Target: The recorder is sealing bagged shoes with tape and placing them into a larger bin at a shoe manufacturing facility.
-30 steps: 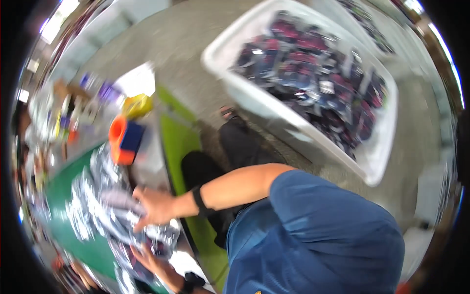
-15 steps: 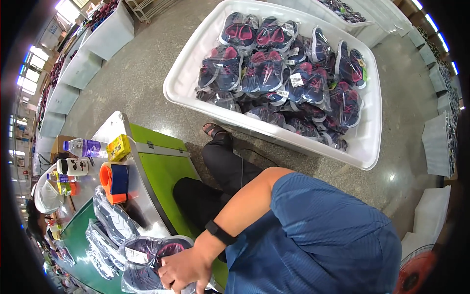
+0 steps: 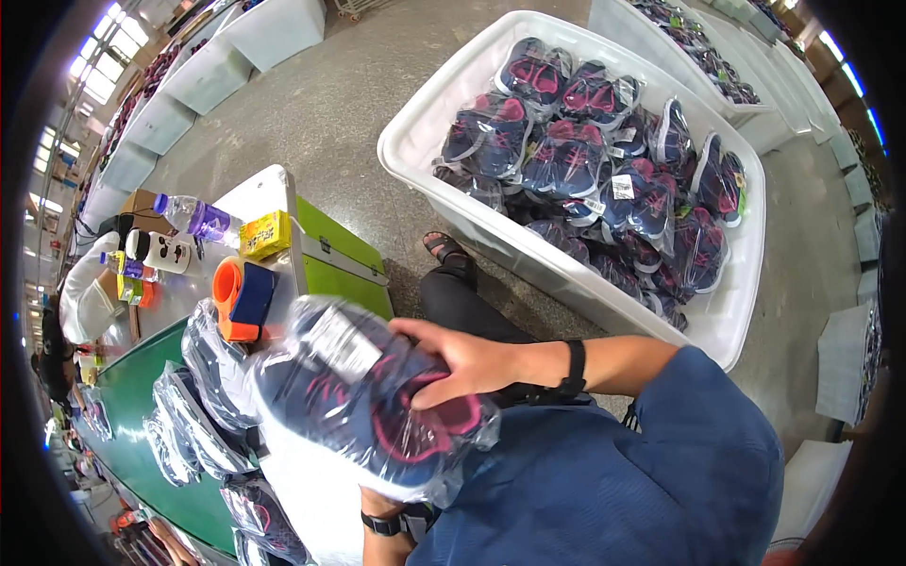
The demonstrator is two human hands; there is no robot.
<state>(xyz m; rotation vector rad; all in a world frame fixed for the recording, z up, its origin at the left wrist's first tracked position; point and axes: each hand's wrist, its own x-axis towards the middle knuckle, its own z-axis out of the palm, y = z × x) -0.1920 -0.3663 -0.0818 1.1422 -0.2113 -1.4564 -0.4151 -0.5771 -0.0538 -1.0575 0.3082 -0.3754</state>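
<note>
Nearest, one clear bag of navy-and-pink shoes (image 3: 326, 401) tilts in front of a person's dark-blue shirt (image 3: 585, 472), at the near edge of the desk (image 3: 267, 191). The right hand (image 3: 453, 363) grips it from above, thumb and fingers pressed into the plastic. The left hand (image 3: 380, 503) is mostly hidden beneath the bag; I cannot tell whether it grasps.

Just beyond, on a green mat (image 3: 132, 387), lie at least three bagged shoes with pale soles (image 3: 215, 363) and one navy-and-pink bag (image 3: 264, 514). Farther along stand one orange-and-blue holder (image 3: 242, 297), one yellow box (image 3: 265, 235), one white bottle (image 3: 170, 253) and two purple-marked bottles (image 3: 212, 223).

The desk's rounded corner and lime-green side (image 3: 340, 250) face a strip of grey floor (image 3: 377, 226) with one sandalled foot (image 3: 448, 250). Across it, a white bin (image 3: 557, 262) holds at least nine bags of similar shoes inside its raised rim. Farthest, more white bins (image 3: 208, 80) line the room.
</note>
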